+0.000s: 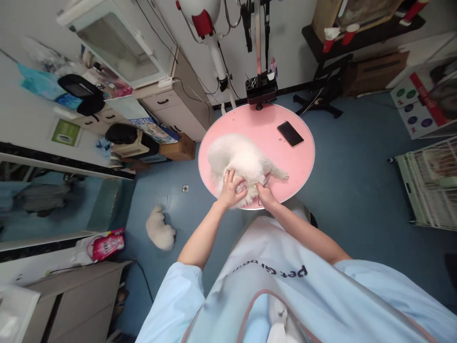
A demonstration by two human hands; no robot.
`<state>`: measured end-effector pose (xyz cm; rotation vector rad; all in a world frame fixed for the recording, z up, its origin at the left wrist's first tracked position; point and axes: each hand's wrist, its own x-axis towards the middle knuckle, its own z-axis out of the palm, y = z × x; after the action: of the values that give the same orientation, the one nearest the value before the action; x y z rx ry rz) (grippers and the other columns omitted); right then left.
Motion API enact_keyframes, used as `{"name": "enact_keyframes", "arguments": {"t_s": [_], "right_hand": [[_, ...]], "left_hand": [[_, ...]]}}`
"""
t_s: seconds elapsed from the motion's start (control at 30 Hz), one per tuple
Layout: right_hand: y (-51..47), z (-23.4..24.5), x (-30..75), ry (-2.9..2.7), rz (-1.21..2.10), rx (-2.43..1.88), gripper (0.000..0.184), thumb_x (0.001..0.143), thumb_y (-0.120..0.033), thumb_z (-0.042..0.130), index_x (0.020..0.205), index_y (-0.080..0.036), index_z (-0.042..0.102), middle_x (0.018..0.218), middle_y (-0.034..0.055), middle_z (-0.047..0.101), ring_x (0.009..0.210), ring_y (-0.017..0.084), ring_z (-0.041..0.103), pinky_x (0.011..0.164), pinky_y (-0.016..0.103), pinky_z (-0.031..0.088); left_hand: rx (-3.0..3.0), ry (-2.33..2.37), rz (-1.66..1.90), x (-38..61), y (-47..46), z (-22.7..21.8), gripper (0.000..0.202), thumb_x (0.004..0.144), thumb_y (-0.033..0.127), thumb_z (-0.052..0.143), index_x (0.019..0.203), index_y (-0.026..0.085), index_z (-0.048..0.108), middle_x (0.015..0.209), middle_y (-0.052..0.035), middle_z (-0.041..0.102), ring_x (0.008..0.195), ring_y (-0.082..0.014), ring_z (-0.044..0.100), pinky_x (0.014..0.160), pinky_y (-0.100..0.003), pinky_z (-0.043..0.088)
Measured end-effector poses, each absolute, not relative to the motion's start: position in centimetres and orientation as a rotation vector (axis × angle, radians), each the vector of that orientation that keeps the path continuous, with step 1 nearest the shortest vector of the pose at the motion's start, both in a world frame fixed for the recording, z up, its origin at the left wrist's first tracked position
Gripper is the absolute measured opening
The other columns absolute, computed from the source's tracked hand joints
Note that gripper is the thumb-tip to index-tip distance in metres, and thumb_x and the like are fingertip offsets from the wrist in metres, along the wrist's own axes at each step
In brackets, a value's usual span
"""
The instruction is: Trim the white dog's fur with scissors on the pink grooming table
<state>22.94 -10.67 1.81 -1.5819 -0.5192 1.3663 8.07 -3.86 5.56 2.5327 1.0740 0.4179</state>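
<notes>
Left hand: the left hand [233, 190] lies on white fur near the table's near edge, fingers spread, thumb held apart from them; grip on the fur itself cannot be told.
Right hand: the right hand [266, 196] is closed around scissors [266, 180]; blades point away from the body, beside the fur. Whether the blades are parted cannot be told.
Dog: the white dog [237, 152] lies on the left and middle part of the tabletop, one leg stretched to the right. Head position unclear, partly behind the left hand.
Table: round pink table [257, 119] with a pale rim; a dark phone [290, 133] lies flat near its far right edge.
Far edge: black tool holder [261, 89] at the rim, several tools upright in it.
Clothing: pale blue apron [264, 252] with dark lettering, over light blue sleeves.
Floor, left: second pale dog [160, 228] on blue floor [153, 186], well apart from the table; small square drain [185, 188] between.
Left wall: drawer cabinet [171, 102], cardboard box [180, 147] near its foot.
Right: wire cage [432, 183]; two red cups [350, 34] on a dark shelf [317, 46].
</notes>
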Motion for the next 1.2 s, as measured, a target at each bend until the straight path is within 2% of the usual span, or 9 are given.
{"name": "enact_keyframes", "arguments": {"t_s": [0.13, 0.27, 0.43, 0.57, 0.63, 0.7, 0.8, 1.1, 1.2], "right_hand": [[-10.2, 1.8, 23.0, -0.504, 1.341, -1.6, 0.035, 0.077, -0.045, 0.047, 0.083, -0.013, 0.059, 0.046, -0.0013, 0.05, 0.04, 0.011, 0.045, 0.037, 0.021, 0.035], [-9.9, 2.3, 23.1, -0.515, 1.332, -1.588, 0.033, 0.076, -0.04, 0.049, 0.089, -0.012, 0.059, 0.059, 0.0031, 0.06, 0.055, 0.014, 0.054, 0.048, 0.023, 0.041], [-10.2, 3.3, 23.5, -0.538, 1.349, -1.542, 0.033, 0.075, -0.032, 0.05, 0.101, -0.013, 0.056, 0.083, 0.0056, 0.066, 0.076, 0.015, 0.058, 0.06, 0.022, 0.045], [-13.2, 5.4, 23.9, -0.597, 1.52, -1.493, 0.027, 0.065, -0.027, 0.061, 0.088, -0.012, 0.059, 0.064, 0.0024, 0.064, 0.058, 0.014, 0.058, 0.05, 0.022, 0.043], [-15.3, 6.6, 23.7, -0.616, 1.613, -1.47, 0.033, 0.059, -0.02, 0.066, 0.09, -0.013, 0.057, 0.061, 0.0005, 0.062, 0.054, 0.014, 0.058, 0.047, 0.021, 0.042], [-16.9, 7.7, 23.3, -0.641, 1.691, -1.411, 0.038, 0.059, -0.017, 0.064, 0.096, -0.015, 0.055, 0.061, -0.0013, 0.061, 0.056, 0.013, 0.058, 0.047, 0.022, 0.045], [-17.6, 8.3, 22.5, -0.716, 1.737, -1.319, 0.029, 0.063, -0.018, 0.059, 0.092, -0.015, 0.056, 0.064, -0.001, 0.061, 0.059, 0.013, 0.058, 0.046, 0.021, 0.047], [-13.9, 5.8, 21.6, -0.73, 1.71, -1.465, 0.015, 0.065, -0.019, 0.058, 0.079, -0.014, 0.058, 0.057, -0.002, 0.06, 0.036, 0.007, 0.05, 0.035, 0.017, 0.037], [-12.8, 4.4, 21.5, -0.677, 1.708, -1.482, 0.012, 0.064, -0.017, 0.057, 0.075, -0.015, 0.055, 0.056, -0.0022, 0.059, 0.037, 0.007, 0.052, 0.035, 0.016, 0.036]], "left_hand": [[2.402, 1.118, 0.479, 8.1, -3.6, 4.0, 0.062, 0.068, 0.038, 0.066, 0.123, 0.018, 0.046, 0.144, -0.0152, 0.017, 0.135, -0.0308, 0.016, 0.106, -0.047, 0.025], [2.291, 1.252, 0.554, 9.2, -3.8, 3.4, 0.068, 0.071, 0.043, 0.062, 0.13, 0.019, 0.038, 0.138, -0.0158, 0.026, 0.131, -0.0296, 0.027, 0.103, -0.044, 0.031], [2.328, 1.307, 0.523, 9.8, -4.1, 4.1, 0.073, 0.064, 0.042, 0.069, 0.129, 0.022, 0.042, 0.127, -0.0132, 0.036, 0.122, -0.0299, 0.038, 0.101, -0.043, 0.033], [2.307, 1.359, 0.525, 9.8, -4.2, 4.3, 0.073, 0.064, 0.044, 0.068, 0.128, 0.021, 0.042, 0.126, -0.0142, 0.038, 0.12, -0.0306, 0.039, 0.099, -0.044, 0.034], [2.296, 1.384, 0.544, 9.9, -4.2, 4.1, 0.073, 0.064, 0.045, 0.068, 0.128, 0.02, 0.043, 0.127, -0.0152, 0.038, 0.121, -0.031, 0.038, 0.099, -0.044, 0.034], [2.303, 1.401, 0.561, 10.1, -4.2, 3.9, 0.072, 0.064, 0.044, 0.068, 0.127, 0.019, 0.044, 0.127, -0.0156, 0.039, 0.122, -0.0307, 0.037, 0.099, -0.043, 0.033], [2.335, 1.43, 0.575, 10.4, -4.0, 3.7, 0.069, 0.065, 0.043, 0.068, 0.126, 0.019, 0.045, 0.126, -0.0156, 0.041, 0.122, -0.0302, 0.037, 0.099, -0.044, 0.032], [2.422, 1.433, 0.483, 10.2, -2.6, 2.4, 0.062, 0.067, 0.044, 0.065, 0.121, 0.018, 0.049, 0.125, -0.0163, 0.04, 0.121, -0.0308, 0.036, 0.099, -0.043, 0.03], [2.463, 1.334, 0.349, 10.8, -1.0, 1.4, 0.06, 0.063, 0.046, 0.067, 0.115, 0.018, 0.052, 0.122, -0.0145, 0.043, 0.115, -0.0303, 0.04, 0.096, -0.042, 0.031]]}}
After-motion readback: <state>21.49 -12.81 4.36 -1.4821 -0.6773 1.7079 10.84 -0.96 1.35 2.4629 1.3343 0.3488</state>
